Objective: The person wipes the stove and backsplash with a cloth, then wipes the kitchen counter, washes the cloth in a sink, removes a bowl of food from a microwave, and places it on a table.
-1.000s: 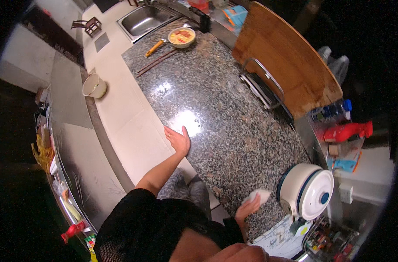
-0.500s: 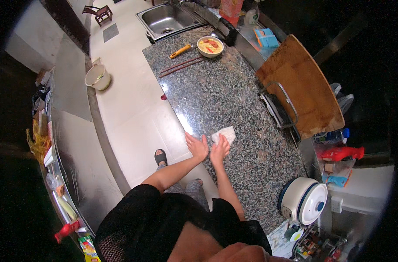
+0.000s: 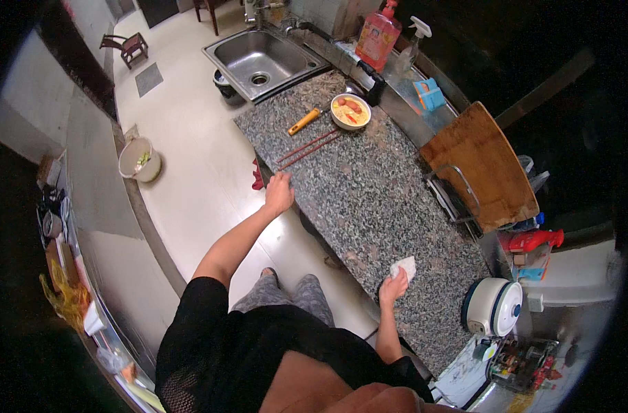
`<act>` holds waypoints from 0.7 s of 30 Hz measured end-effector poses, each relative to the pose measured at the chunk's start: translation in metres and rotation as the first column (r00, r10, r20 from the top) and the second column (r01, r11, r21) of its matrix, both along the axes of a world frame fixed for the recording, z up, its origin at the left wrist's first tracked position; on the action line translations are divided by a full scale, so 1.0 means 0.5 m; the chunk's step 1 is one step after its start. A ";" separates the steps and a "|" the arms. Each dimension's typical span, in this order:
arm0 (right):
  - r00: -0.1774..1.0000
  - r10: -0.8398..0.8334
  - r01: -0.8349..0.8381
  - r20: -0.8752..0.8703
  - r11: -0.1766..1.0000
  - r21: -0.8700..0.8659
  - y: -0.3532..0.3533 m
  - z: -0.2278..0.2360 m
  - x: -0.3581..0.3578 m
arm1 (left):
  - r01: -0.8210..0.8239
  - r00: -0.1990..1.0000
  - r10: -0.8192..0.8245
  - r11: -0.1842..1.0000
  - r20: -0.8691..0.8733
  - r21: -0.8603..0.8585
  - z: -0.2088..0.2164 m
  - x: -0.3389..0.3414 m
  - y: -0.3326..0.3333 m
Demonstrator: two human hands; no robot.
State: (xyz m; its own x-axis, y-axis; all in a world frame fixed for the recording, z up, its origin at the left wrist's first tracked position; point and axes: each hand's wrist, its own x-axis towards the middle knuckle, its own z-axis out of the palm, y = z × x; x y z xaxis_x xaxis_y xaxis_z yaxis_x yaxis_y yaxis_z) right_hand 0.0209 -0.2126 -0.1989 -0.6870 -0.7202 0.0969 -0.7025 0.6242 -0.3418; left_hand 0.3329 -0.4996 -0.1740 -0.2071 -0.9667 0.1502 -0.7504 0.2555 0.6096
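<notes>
White cloth (image 3: 406, 266), labelled pink bottle (image 3: 378, 41)

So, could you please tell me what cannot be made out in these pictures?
All in the head view:
Palm of the left hand: hidden by its back.
Underside of the white cloth: hidden by its top and the right hand.
Inside of the white pot: covered by its lid.
Space behind the wooden board: blocked by the board.

The bare right hand (image 3: 394, 286) took the crumpled white cloth (image 3: 405, 266) away from the left hand (image 3: 279, 193), which came nearer the thin reddish chopsticks (image 3: 310, 153).
</notes>
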 end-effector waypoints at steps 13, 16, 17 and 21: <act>0.992 -0.125 0.124 -0.034 0.992 -0.032 -0.041 0.035 0.026 | 0.215 0.836 -0.268 0.963 0.479 0.165 -0.006 -0.024 -0.266; 0.987 -0.156 0.156 -0.042 0.988 -0.004 -0.055 0.043 0.025 | 0.295 0.788 -0.393 0.917 0.474 0.269 0.014 -0.023 -0.274; 0.984 -0.171 0.172 -0.047 0.985 0.016 -0.052 0.038 0.025 | 0.352 0.758 -0.460 0.886 0.463 0.303 0.022 -0.025 -0.286; 0.973 -0.229 0.231 -0.042 0.971 0.059 -0.056 0.038 0.026 | 0.545 0.652 -0.692 0.712 0.310 0.444 0.099 -0.035 -0.319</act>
